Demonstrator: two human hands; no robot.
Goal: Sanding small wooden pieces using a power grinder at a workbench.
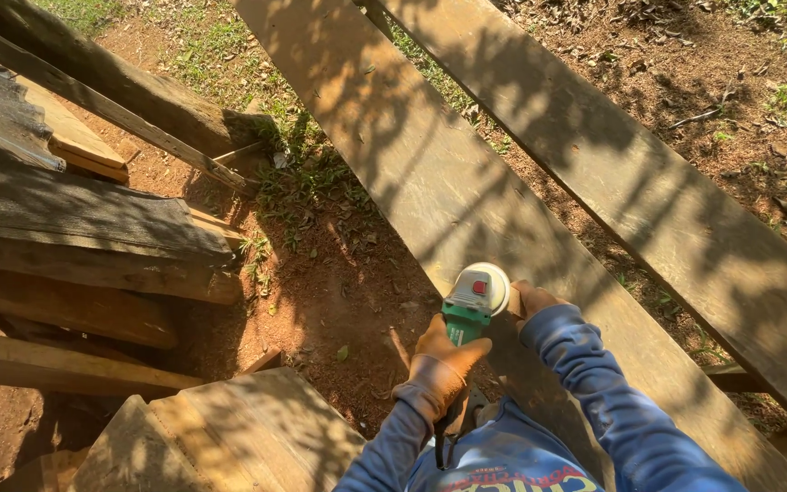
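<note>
Slanted plank [430, 173]: both gloved grips clamp green grinder [471, 305], left [439, 364] behind, right [528, 299] beside

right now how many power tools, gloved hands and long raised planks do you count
green and white handheld power grinder: 1
orange-gloved hands, left and right: 2
long raised wooden planks, near and far: 2
total: 5

Grinder on the near plank, timber stacked to the left

The angle grinder [472, 305] sits on the left edge of the near plank [430, 173], which runs from the top of the view down to the lower right. The left hand [441, 363] is behind the grinder, the right hand [530, 299] just right of it. A second plank [649, 182] lies parallel on the right. Stacked boards [84, 228] lie to the left, across bare ground [339, 282].
</note>
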